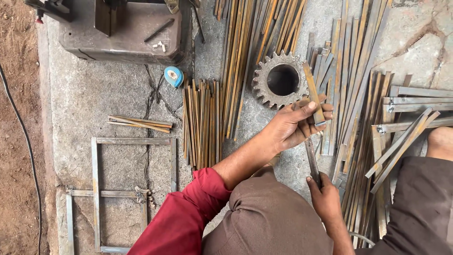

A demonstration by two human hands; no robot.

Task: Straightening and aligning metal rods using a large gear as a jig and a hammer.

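Brown trousers cover the person's bent knees (269, 217) at the bottom of the head view, closest to the lens, with a red sleeve (188, 215) running up from the lower left. From that sleeve the left hand (295, 125) reaches out over the stone floor (94, 94) and closes its fingers around the upper part of a rusty flat metal strip (314, 97), thumb laid across the front. The right hand (325, 196) comes up from below and grips the lower part of a grey flat strip (311, 158), fingers wrapped tight around it. Both strips run upright, almost in one line, and their ends meet inside the left hand's grasp; whether they overlap there is hidden by the fingers.

Just above the left hand a large toothed gear (278, 78) lies flat on the floor, and the rusty strip's upper end crosses its right edge. A bundle of short cut strips (203, 123) lies to the left of the hands, longer strips (255, 33) fan out above it, and another heap (358, 118) spreads to the right. A blue tape measure (173, 75) rests near a dark metal machine base (122, 35). A welded rectangular frame (134, 141) lies at lower left.
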